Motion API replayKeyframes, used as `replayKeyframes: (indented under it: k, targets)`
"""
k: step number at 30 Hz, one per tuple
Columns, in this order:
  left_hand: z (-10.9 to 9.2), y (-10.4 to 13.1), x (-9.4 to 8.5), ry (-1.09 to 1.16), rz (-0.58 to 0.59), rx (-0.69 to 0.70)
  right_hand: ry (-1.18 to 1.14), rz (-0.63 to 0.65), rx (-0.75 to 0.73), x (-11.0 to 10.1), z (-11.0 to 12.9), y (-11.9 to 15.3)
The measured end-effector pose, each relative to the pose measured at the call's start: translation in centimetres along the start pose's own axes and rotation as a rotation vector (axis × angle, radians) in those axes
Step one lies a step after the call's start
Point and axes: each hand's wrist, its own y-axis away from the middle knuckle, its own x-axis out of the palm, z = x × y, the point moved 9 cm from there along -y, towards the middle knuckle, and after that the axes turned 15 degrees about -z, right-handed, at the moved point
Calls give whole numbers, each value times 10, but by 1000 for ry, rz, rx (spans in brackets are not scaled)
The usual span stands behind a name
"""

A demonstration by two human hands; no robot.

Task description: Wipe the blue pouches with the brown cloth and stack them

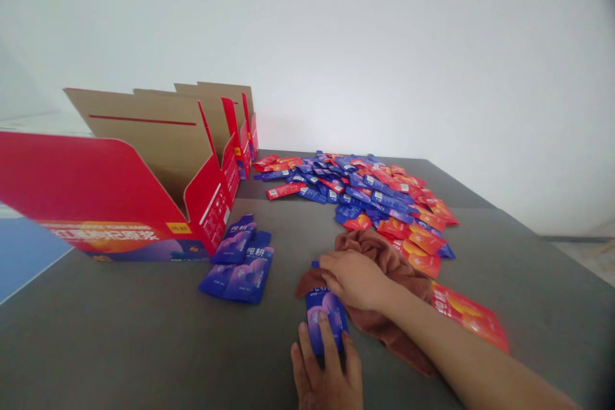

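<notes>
A blue pouch with purple fruit printed on it lies flat on the grey table near the front edge. My left hand rests on its lower part, fingers stretched out and spread. Over the pouch's top end, my right hand is closed on a brown cloth. One end of this cloth lies across the pouch top, and the rest bunches up beside and under my right forearm. A red pouch sticks out from behind the forearm, partly hidden.
Several open red cartons stand in a row at the left, flaps raised. Beside the nearest lie several blue pouches, overlapping. A large heap of blue and red pouches spreads over the table toward the white wall.
</notes>
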Motion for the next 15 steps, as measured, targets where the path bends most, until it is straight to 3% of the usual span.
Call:
replayKeyframes:
  k: [4,7,11,15]
  targets:
    - [0,0,-2,3,-20,0,-11,-71,55,-12,-14,0]
    - [0,1,-2,8,-36,-20,-116,-95,-63,-21,7,10]
    - [1,4,0,10,-3,-50,-216,19,-270,-15,45,26]
    - [-1,3,0,8,23,-26,-151,45,-184,-6,35,18]
